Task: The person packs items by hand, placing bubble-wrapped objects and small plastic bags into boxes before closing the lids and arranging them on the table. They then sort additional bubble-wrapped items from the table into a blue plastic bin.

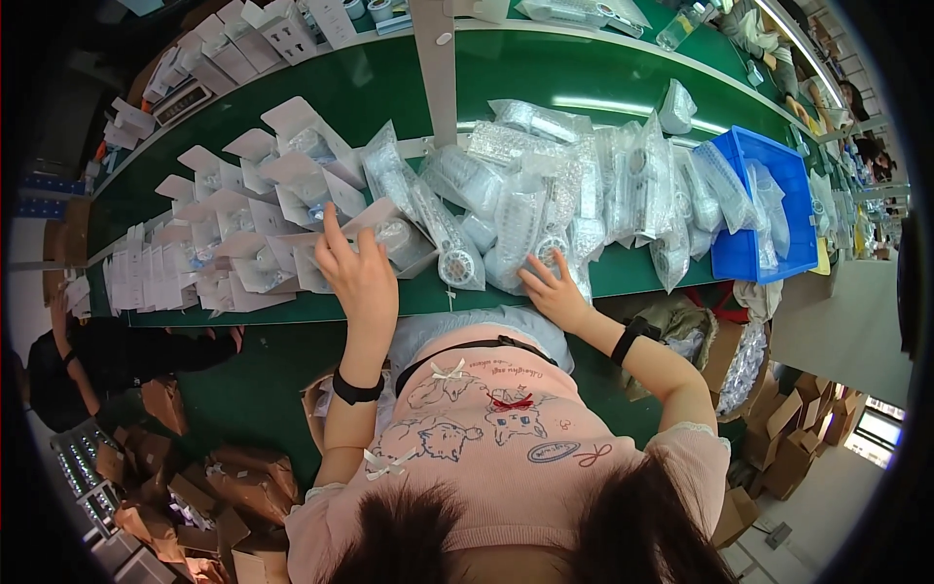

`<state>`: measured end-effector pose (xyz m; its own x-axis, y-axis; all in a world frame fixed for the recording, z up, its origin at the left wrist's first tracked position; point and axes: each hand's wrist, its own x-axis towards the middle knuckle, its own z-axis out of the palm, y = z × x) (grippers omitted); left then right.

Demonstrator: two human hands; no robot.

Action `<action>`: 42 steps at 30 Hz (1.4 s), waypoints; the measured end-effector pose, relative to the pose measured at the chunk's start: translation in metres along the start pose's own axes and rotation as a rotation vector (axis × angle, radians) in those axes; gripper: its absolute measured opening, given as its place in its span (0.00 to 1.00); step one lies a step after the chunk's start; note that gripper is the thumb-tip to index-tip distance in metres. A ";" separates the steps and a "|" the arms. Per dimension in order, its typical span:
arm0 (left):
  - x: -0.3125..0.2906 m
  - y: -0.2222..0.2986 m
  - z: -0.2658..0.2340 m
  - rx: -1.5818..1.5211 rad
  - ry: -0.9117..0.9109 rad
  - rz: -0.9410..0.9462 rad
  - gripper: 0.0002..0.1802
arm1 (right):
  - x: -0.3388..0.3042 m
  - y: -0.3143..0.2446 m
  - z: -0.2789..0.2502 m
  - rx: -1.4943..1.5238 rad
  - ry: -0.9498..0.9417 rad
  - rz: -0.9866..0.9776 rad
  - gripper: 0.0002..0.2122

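Note:
My left hand (360, 277) is over the front of a group of white boxes with their flaps up, its index finger stretched toward one open box (309, 195). Its fingers are apart and no held thing shows. Beside it, another open white box (413, 255) has a clear-wrapped item inside. My right hand (559, 294) lies at the table's near edge with fingers spread, fingertips touching a bubble-wrapped white device (553, 248) with a round, fan-like end. Between my hands is another such wrapped device (459, 265). A pile of bubble-wrapped devices (589, 165) spreads behind my right hand.
Several slim white boxes (146, 277) stand in rows at the left of the green table (389, 88). A blue bin (803, 214) with clear bags inside is at the right. A white post (436, 68) rises behind the pile. Cardboard cartons (793, 443) are on the floor. Another person (107, 365) is at the far left.

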<state>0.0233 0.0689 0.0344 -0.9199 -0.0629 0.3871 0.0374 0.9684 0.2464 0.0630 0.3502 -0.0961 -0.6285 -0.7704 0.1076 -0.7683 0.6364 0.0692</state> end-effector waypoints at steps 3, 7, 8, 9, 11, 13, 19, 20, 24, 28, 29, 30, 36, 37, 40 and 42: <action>0.002 -0.001 -0.003 0.093 0.012 0.004 0.10 | 0.000 -0.002 0.002 -0.024 -0.047 0.024 0.08; 0.005 -0.007 -0.008 0.090 -0.020 0.140 0.08 | -0.004 -0.007 -0.003 -0.060 -0.133 0.027 0.07; 0.007 -0.009 -0.008 0.095 -0.014 0.131 0.08 | -0.004 -0.008 -0.005 -0.073 -0.166 0.026 0.07; 0.011 -0.012 -0.008 0.095 -0.030 0.177 0.07 | -0.004 -0.008 -0.008 -0.075 -0.161 0.015 0.07; 0.017 -0.016 -0.009 0.094 -0.061 0.268 0.05 | -0.003 -0.006 -0.021 0.099 -0.164 0.077 0.08; 0.021 -0.019 -0.010 0.075 -0.047 0.283 0.05 | 0.008 0.000 -0.040 0.181 -0.158 0.090 0.09; 0.029 -0.034 -0.008 0.033 -0.120 0.340 0.05 | 0.082 0.008 -0.145 1.096 0.205 0.382 0.13; 0.030 -0.035 -0.008 0.037 -0.115 0.334 0.05 | 0.100 0.009 -0.158 1.162 0.253 0.377 0.14; 0.042 -0.036 -0.005 -0.086 -0.083 0.400 0.03 | 0.176 0.013 -0.154 0.848 0.394 -0.157 0.12; 0.048 -0.045 -0.005 -0.149 -0.123 0.391 0.03 | 0.202 0.009 -0.130 0.573 0.153 -0.442 0.10; 0.049 -0.044 -0.007 -0.145 -0.131 0.404 0.03 | 0.208 0.008 -0.126 0.488 0.057 -0.484 0.09; 0.050 -0.043 -0.008 -0.141 -0.138 0.418 0.02 | 0.213 0.005 -0.122 0.487 0.062 -0.502 0.09; 0.051 -0.043 -0.007 -0.074 -0.115 0.423 0.02 | 0.207 -0.024 -0.093 0.250 0.276 -0.430 0.07; 0.050 -0.041 -0.008 -0.083 -0.099 0.423 0.02 | 0.204 -0.027 -0.090 0.205 0.262 -0.353 0.07; 0.046 -0.039 -0.008 -0.091 -0.057 0.407 0.02 | 0.199 -0.034 -0.093 0.191 -0.105 -0.391 0.09; 0.045 -0.041 -0.006 -0.121 -0.080 0.429 0.02 | 0.199 -0.033 -0.095 0.174 -0.286 -0.399 0.10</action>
<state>-0.0172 0.0251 0.0476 -0.8385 0.3614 0.4078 0.4627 0.8675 0.1826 -0.0254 0.1799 0.0175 -0.2718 -0.9472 -0.1702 -0.9484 0.2936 -0.1194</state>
